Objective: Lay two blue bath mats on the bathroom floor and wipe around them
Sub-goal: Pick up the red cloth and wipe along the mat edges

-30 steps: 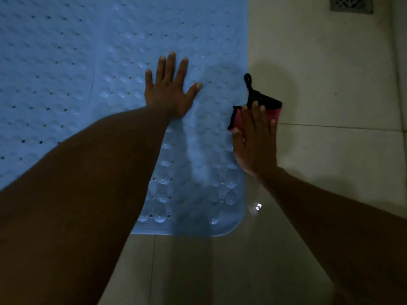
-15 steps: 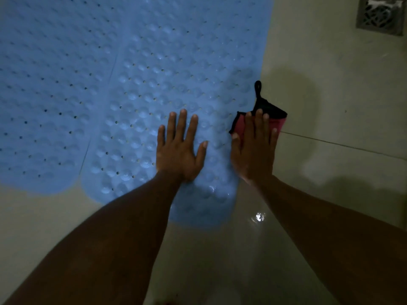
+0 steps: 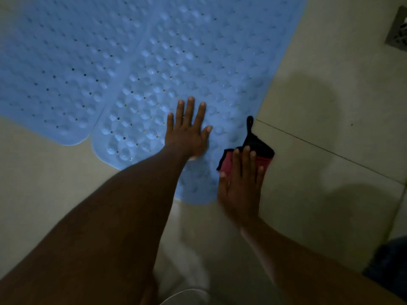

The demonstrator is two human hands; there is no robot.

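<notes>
A: Where do the mats sit now?

B: Both lie flat on the tiled floor [image 3: 330,89]. The right bath mat [image 3: 198,69] takes the centre and the left bath mat [image 3: 57,62] runs off the left edge, their long sides touching or slightly overlapping; I cannot tell which.

A: And the hands?

B: The left hand [image 3: 187,133] is spread palm down on the right mat near its near end, fingers [image 3: 189,108] splayed and gripping nothing. The right hand [image 3: 242,181] lies flat on a red cloth with black trim [image 3: 262,154], fingers extended, pressing it down, not clenching it. The cloth sits at that mat's right edge, partly on the mat and partly on tile.

A: What changed over the last second?

B: The cloth has come nearer along the mat's right side, from roughly mid-edge toward the rounded near corner. The bracing hand has stayed on the mat. I judge the laying done and the wiping under way down this side, with the near edge and the left side probably still to do.

A: Anything unclear?

B: The light is dim. The mats' far ends are cut off, so nothing there can be checked. The floor drain [image 3: 397,31] is clipped at the right edge. The right hand is blurred, and the tile under the cloth is hidden.
</notes>
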